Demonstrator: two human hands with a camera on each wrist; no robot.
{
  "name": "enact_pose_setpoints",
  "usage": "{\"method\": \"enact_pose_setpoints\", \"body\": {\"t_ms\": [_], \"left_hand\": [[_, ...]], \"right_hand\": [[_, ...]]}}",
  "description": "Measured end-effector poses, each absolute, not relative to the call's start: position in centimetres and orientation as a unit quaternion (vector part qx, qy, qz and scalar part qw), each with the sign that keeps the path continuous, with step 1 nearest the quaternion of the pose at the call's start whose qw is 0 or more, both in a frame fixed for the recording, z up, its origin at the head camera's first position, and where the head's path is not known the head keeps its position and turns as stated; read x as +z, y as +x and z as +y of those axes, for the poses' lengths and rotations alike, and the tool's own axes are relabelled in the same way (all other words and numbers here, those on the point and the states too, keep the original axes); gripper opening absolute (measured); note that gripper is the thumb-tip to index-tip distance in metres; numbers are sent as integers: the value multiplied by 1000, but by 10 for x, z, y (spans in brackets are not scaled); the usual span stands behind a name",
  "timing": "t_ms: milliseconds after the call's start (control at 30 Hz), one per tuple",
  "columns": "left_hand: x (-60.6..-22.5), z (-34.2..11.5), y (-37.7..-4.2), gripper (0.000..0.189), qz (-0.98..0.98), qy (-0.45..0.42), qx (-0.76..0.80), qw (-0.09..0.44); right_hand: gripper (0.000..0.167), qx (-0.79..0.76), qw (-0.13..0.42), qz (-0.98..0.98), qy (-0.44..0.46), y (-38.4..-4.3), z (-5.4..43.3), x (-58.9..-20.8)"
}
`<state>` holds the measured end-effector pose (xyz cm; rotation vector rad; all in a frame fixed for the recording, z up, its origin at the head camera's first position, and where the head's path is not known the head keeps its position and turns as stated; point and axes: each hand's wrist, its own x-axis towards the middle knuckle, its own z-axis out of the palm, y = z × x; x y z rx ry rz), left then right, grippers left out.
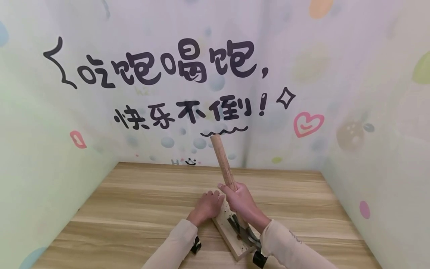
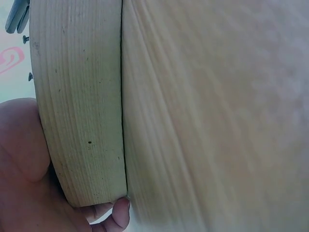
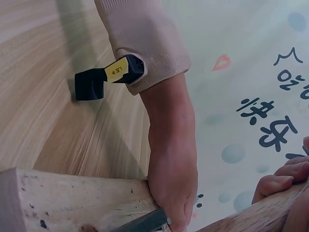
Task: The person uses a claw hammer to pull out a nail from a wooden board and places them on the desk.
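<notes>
A thick wooden board lies on the table in the head view, pointing away from the person. My left hand grips its far end, and in the left wrist view the fingertips curl around that end. My right hand holds a claw hammer by its wooden handle, which slants up and away. The dark hammer head is low over the near part of the board, its claw toward the wood. Two nails stick up from the board's face, near the tip of the claw.
The wood-grain table is bounded by a back wall with large black lettering and by pale side walls. A black camera mount with a yellow label sits on the left cuff. Another black mount hangs under the right cuff.
</notes>
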<state>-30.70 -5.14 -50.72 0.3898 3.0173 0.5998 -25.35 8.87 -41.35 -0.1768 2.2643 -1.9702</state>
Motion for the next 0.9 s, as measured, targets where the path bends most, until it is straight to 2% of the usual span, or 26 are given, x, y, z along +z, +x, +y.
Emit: {"method": "enact_pose_setpoints", "body": {"t_ms": [900], "left_hand": [[-511, -52, -310, 49, 972, 133, 192, 23]], "right_hand": [[39, -682, 55, 726, -69, -250, 93, -418]]}}
